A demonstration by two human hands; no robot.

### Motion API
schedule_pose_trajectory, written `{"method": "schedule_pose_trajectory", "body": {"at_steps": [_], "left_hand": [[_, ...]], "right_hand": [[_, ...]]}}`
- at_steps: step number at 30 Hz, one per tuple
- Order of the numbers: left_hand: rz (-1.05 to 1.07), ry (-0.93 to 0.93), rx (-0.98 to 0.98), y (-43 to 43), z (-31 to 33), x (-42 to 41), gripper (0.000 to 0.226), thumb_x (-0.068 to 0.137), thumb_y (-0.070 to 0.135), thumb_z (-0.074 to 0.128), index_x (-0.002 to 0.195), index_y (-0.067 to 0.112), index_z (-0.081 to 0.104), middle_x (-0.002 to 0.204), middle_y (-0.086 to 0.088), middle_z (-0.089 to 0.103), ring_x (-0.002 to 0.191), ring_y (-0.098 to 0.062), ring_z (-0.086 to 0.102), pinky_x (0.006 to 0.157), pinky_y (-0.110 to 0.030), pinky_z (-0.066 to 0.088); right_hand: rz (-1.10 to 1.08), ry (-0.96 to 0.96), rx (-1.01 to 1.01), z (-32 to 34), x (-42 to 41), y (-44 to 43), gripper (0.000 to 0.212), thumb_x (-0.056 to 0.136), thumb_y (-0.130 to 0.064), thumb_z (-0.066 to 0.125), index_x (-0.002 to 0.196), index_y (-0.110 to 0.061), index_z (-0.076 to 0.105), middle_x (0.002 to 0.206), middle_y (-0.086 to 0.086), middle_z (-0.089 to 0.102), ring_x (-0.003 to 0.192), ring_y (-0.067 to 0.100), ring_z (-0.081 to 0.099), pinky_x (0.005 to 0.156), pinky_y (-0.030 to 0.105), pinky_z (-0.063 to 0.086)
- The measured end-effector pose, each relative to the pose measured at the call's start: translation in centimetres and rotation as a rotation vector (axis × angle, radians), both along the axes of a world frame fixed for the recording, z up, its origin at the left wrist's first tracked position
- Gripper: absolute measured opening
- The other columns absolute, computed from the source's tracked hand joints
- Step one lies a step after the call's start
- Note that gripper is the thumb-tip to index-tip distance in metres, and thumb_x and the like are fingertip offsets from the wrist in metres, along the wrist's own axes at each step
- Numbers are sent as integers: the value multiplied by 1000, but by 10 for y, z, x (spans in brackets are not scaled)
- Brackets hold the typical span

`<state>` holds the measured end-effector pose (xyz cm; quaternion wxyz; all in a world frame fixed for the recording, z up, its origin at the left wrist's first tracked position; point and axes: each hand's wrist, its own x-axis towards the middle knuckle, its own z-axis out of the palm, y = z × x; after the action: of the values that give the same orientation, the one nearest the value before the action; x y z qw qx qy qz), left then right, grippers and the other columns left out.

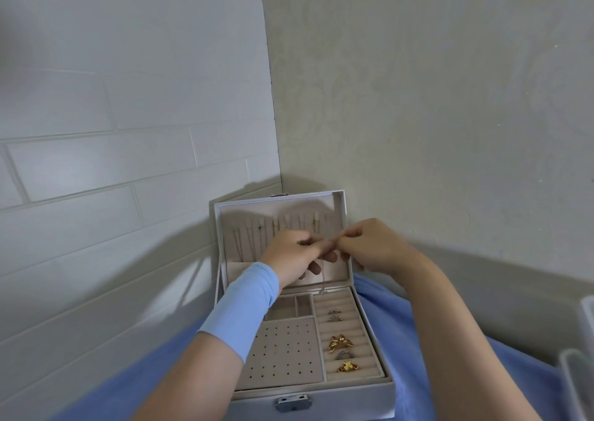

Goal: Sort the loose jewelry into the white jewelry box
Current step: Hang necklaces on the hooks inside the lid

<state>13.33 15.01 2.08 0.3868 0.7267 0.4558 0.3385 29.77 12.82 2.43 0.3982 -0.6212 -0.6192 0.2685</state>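
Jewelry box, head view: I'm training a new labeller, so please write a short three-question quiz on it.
1. True or false: the lid of the white jewelry box stands open.
2. Where do the rings sit? A) perforated panel B) ring rolls on the right C) blue cloth
3. Fill in: the left hand and right hand pinch a thin ____ above the box.
Key: 1 true; 2 B; 3 chain.
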Motion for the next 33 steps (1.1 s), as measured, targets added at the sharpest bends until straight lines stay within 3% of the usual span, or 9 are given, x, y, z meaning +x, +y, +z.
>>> {"method": "schedule_pose_trajectory", "body": {"at_steps": [4,9,12,16,20,23,25,28,33], "left_hand": [[0,80,112,7,6,2,12,93,26,64,95,22,76,80,9,71,69,-3,61,67,-14,45],[4,114,176,11,13,0,13,92,29,65,96,25,77,78,15,70,73,2,60,70,-14,46],[60,212,225,15,8,-3,18,96,27,57,98,28,75,77,15,67,72,2,59,70,-19,44],[112,467,198,20,-8,-7,23,96,35,51,110,32,69,110,11,68,103,-15,63,94,-36,50],[115,663,234,15,-13,-7,29,96,39,48,120,37,64,121,9,65,110,-19,61,94,-37,51],[97,720,238,15,-12,-5,35,94,44,49,126,36,61,122,8,65,109,-19,61,93,-37,51],[89,718,227,16,-11,-4,33,93,46,51,122,34,63,117,7,66,104,-20,62,91,-38,52],[86,698,228,18,-11,-4,31,93,47,53,117,31,65,112,7,67,101,-19,62,91,-39,52],[76,706,231,21,-10,-5,33,93,47,54,119,31,65,113,7,67,101,-19,61,91,-37,51]], "right_hand": [[158,-113,-172,-4,-8,-2,10,86,-16,66,85,-12,74,68,-1,68,55,12,54,50,21,41],[103,91,-13,-8,-6,2,13,93,-22,70,90,-13,79,72,3,74,51,12,54,44,16,41],[13,80,76,-6,-3,4,20,94,-21,70,77,-11,77,71,2,75,48,11,54,44,14,40],[-101,72,218,-2,-4,8,23,94,-21,69,73,-14,76,66,-6,73,45,9,55,45,13,42],[-92,175,270,-1,-9,11,16,96,-18,66,88,-11,77,84,-2,76,47,14,60,43,15,41],[-89,204,294,-7,-11,17,11,96,-15,66,92,-17,76,90,0,77,48,18,62,53,24,52],[-93,127,263,-13,-10,23,11,95,-16,68,100,-18,77,89,-5,76,50,19,64,63,28,56],[-82,-148,203,-20,-7,30,18,92,-15,69,107,-22,78,91,-9,75,55,1,63,74,28,58],[-123,-397,163,-12,-10,27,29,90,-12,66,111,-28,77,112,-9,74,106,12,67,96,35,54]]}}
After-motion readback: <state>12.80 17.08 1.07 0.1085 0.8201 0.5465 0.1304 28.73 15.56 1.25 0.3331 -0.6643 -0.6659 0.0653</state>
